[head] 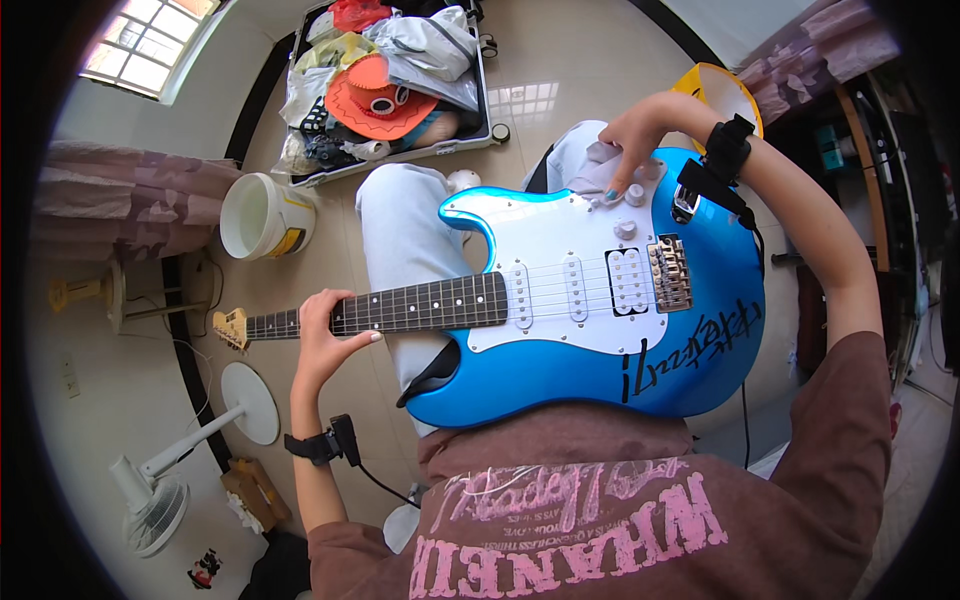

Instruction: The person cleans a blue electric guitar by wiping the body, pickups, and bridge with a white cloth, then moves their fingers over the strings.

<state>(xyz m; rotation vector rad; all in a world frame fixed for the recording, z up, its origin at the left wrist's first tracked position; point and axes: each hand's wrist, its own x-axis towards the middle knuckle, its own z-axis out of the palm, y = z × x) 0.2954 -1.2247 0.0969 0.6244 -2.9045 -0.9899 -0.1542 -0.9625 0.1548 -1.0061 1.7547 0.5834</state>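
A blue electric guitar (442, 382) with a white pickguard lies face up across my lap, its neck pointing left. My left hand (324, 322) grips the guitar's neck around the dark fretboard, thumb on the near side. At the far edge of the body, my right hand (634, 142) presses a pale grey cloth (596, 172) against the pickguard beside the control knobs (634, 195). Part of the cloth is hidden under the fingers. Black handwriting marks the lower right of the body. Each wrist wears a black strap with a small device and cable.
An open suitcase (491, 97) holds clothes, bags and an orange hat (371, 97). To its left stands a white bucket (251, 217). A white fan (157, 502) is at lower left, near a cardboard box (255, 495). A yellow container (712, 86) stands beyond my right hand.
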